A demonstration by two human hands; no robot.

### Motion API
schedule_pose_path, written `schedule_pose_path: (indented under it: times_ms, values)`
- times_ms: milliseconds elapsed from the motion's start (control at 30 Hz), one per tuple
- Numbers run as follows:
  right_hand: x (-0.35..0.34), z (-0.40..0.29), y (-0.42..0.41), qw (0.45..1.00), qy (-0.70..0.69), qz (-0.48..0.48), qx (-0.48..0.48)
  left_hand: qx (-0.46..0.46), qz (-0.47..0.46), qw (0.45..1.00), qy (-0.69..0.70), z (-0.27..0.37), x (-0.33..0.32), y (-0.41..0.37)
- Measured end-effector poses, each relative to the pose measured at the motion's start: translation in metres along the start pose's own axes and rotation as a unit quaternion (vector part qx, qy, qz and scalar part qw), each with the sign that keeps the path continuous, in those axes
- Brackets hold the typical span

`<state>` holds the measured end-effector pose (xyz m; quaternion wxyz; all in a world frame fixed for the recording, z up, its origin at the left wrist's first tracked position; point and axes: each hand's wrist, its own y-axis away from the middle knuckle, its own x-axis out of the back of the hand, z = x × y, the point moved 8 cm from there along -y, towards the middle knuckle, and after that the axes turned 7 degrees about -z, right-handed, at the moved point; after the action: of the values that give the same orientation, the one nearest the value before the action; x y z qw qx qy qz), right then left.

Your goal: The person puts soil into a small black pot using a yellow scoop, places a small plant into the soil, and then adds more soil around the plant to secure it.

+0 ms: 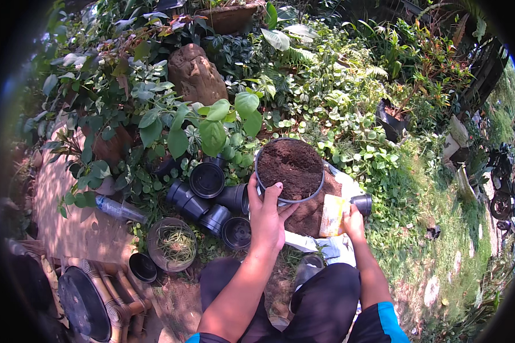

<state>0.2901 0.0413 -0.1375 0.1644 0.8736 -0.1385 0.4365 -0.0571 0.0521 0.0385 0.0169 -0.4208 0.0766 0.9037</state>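
My left hand [268,214] holds a round pot [290,170] by its near rim, thumb over the edge. Dark brown soil fills the pot close to its rim, with a shallow hollow in it. To the right, my right hand [352,221] grips a yellow and white plastic scoop-like container [332,215], its wall turned towards me, resting against or just above the soil heap. Beneath both lies a heap of brown soil [307,218] on a white sheet or sack [301,241]. A small black pot [362,204] is just beyond my right hand.
Several black plastic nursery pots [207,180] lie left of the soil. Nearer are a bowl with cut grass [172,245], a plastic bottle [119,209] and a bamboo stool [120,296]. Leafy plants and a large rock [196,75] stand beyond. Parked motorcycles [501,201] are far right.
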Motion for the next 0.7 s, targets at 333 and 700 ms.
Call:
schedule_pose_path:
  times_ms: [333, 700]
  values:
    - [-0.141, 0.013, -0.046, 0.978, 0.173, -0.021, 0.116, 0.089, -0.05, 0.994, 0.032, -0.055, -0.028, 0.0]
    - [-0.127, -0.025, -0.023, 0.955, 0.212, -0.205, -0.012, 0.036, -0.028, 0.999, 0.021, -0.028, -0.008, -0.004]
